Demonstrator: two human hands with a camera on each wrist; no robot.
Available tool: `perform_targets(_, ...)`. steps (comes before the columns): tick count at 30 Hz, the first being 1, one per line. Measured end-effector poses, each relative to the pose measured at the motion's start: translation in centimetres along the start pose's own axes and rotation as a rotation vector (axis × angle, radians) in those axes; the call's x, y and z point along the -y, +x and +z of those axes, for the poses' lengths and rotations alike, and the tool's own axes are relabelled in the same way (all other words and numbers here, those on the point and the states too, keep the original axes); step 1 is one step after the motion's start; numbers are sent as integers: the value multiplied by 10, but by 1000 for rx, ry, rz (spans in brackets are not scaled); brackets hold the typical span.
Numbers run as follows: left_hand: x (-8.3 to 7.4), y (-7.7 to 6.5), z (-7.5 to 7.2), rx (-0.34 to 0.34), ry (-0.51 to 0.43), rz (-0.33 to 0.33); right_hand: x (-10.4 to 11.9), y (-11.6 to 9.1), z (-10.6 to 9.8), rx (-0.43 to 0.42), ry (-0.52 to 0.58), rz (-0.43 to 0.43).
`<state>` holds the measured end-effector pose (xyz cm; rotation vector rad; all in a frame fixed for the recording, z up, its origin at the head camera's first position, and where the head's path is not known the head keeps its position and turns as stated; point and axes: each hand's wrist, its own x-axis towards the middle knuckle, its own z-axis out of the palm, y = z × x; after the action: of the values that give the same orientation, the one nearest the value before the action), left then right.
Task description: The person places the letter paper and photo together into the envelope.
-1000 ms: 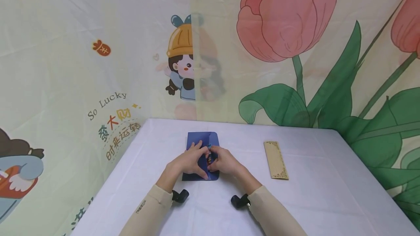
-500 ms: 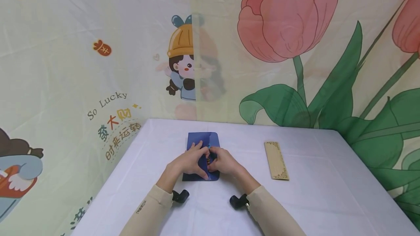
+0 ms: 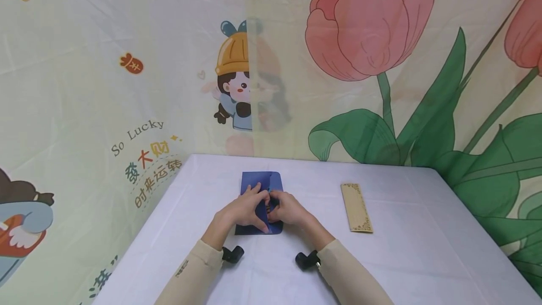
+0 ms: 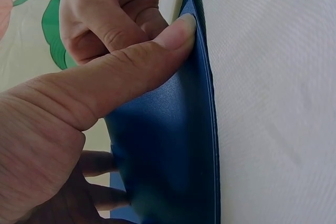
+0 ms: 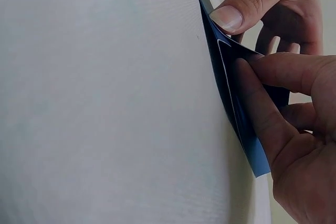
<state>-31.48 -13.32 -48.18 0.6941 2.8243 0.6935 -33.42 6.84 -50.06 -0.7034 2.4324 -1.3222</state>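
Hands partly hide blue envelope — tan card apart.

A blue envelope lies open just below the centre of the head view, its flap, with 2 rounded corners, spread to the right, and a multicoloured item, mostly hidden, shows where flap and body meet.

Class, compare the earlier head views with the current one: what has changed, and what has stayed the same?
The right hand has edged slightly left, and less of the colourful piece it holds shows at the opening of the blue envelope. No hold was visibly taken or let go. The left hand, envelope and tan strip stayed as they were.
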Motion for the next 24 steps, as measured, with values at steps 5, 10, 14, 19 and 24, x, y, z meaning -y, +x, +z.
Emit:
perform_targets(5, 1, 0, 1, 2, -10, -2, 0, -1, -1, 3, -19, -27)
perform_targets(10, 1, 0, 0, 7, -17, -13, 0, -4, -3, 32, 92, 6)
perform_targets(14, 1, 0, 0, 7, -10, -15, -1, -7, -7, 43, 177, 9)
perform_targets(19, 2, 0, 1, 6, -2, -18, 0, -12, -13, 23, 148, -8)
perform_targets(24, 1, 0, 1, 10, 2, -21, 2, -17, -21, -20, -32, -16)
